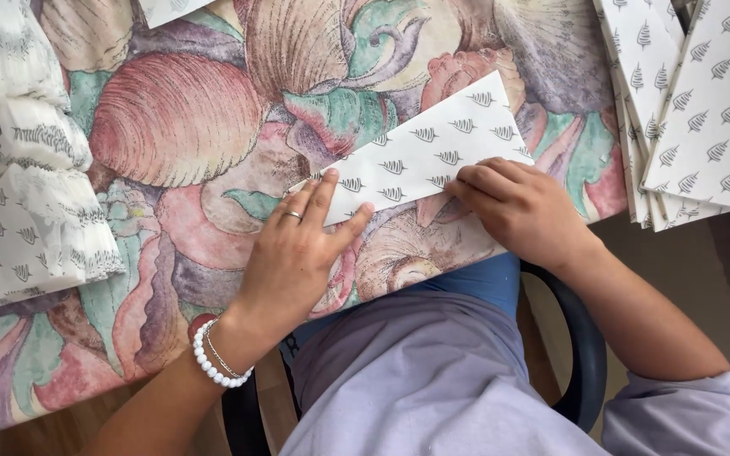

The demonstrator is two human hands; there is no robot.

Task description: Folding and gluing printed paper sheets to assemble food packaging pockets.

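1. At the far left, stacks of white napkins with a small leaf print lie on the table; the frame cuts them off at the left edge, and how many there are cannot be told.
2. The left hand, wearing a ring and a bead bracelet, lies open and flat, its fingertips pressing the lower left end of a folded paper napkin.
3. That napkin, a white angled shape with the same leaf print, rests near the table's front edge on a shell-patterned tablecloth.
4. The right hand presses down on the napkin's lower right edge with fingers bent, hiding that edge.
5. At the far right, a pile of folded napkins overlaps, partly cut off by the frame.
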